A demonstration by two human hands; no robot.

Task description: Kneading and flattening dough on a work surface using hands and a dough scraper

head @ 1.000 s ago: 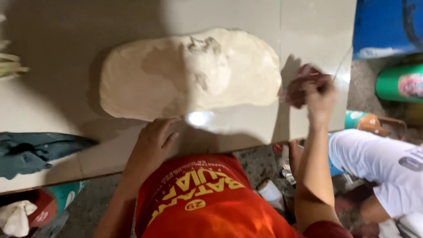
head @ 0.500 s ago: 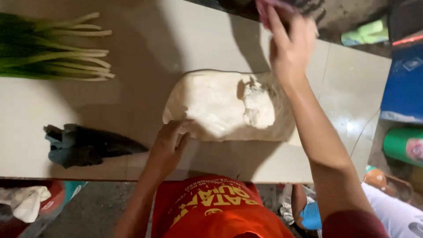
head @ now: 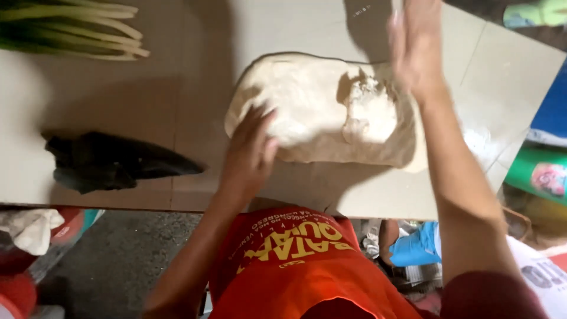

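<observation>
Dough [head: 319, 109] lying flat, long axis running left–right across the surface [head: 118, 100]. My left hand [head: 251, 150] is pressing its near-left edge, grip spread; my right hand [head: 416, 47] is hovering above, fingers apart, holding nothing.

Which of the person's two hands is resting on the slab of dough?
The left hand, fingers spread flat on the near-left edge of the dough. The right hand is raised above the far side, blurred, not on it.

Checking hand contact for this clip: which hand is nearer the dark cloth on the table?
Left. The left hand rests on the dough slab's near-left edge, just right of the dark cloth. The right hand is raised beyond the dough's far-right side, farther away.
</observation>
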